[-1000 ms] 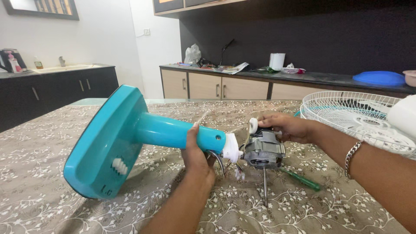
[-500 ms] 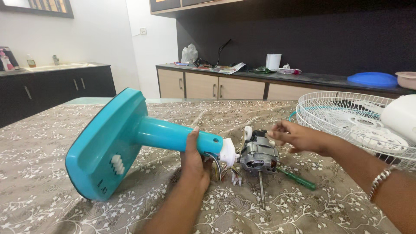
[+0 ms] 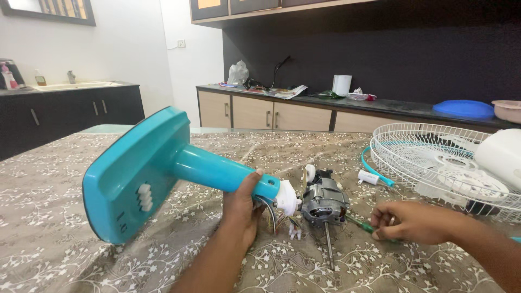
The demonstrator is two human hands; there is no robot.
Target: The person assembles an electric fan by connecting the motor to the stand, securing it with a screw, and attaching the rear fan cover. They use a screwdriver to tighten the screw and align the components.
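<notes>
Reaching up from the lower edge of the view, your left hand (image 3: 242, 203) wraps the neck of the teal fan stand (image 3: 163, 168), thumb on top and fingers curled underneath, a firm closed grip near the white collar at its end. The stand lies tipped on its side, its wide base lifted toward the left and its neck pointing right. Just past the collar sits the grey motor (image 3: 324, 202), joined to the stand by a bundle of coloured wires, with its thin metal shaft sticking out toward you.

Your right forearm comes in low from the right, and your right hand (image 3: 415, 222) rests knuckles-up on the table, fingers bent down over the green screwdriver (image 3: 364, 224) (only the tip end of the handle shows, so you cannot tell whether the fingers have fully closed on it). The hand lies near the motor but apart from it.

Everything rests on a brown floral tablecloth (image 3: 65, 179). A white wire fan guard (image 3: 434, 157) lies at the right. Behind runs a counter with wooden cabinet doors (image 3: 266, 113) against a dark wall, and a sink counter at the left.
</notes>
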